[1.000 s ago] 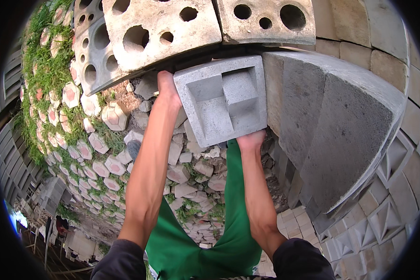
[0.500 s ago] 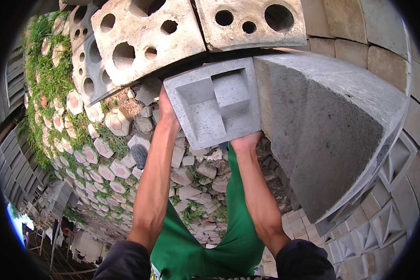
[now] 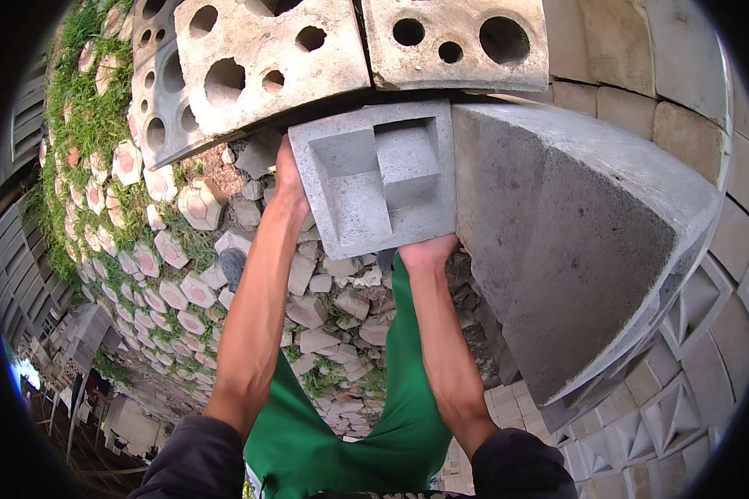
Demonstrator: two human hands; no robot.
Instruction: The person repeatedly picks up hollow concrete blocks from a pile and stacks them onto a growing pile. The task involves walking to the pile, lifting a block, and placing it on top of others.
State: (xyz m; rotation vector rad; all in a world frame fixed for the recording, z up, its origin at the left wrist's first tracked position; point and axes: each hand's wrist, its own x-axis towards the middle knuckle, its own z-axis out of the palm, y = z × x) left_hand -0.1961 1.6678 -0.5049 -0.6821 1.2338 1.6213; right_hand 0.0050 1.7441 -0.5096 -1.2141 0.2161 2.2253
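Note:
Between my two hands is a square grey concrete block (image 3: 351, 229) with stepped, slanted recesses in its upper face. My left hand (image 3: 289, 176) grips its left side, the fingers tucked out of sight behind it. Under its near right corner my right hand (image 3: 427, 253) supports the edge, fingers hidden beneath. The block's right side lies against or very close to a large grey concrete slab (image 3: 578, 241). Just beyond its far edge stand pale blocks with round holes (image 3: 279, 71); whether they touch it I cannot tell.
Another holed block (image 3: 458, 46) stands at the far right of the row. Hexagonal pavers (image 3: 200, 204) with grass and broken stones (image 3: 308, 312) cover the ground below and left. Patterned concrete tiles (image 3: 674, 407) are stacked at the right. A dark shoe (image 3: 232, 268) shows beside my left forearm.
The view has shifted slightly, and the block appears turned a little and nearer the slab's far end. Both hands keep their hold on it.

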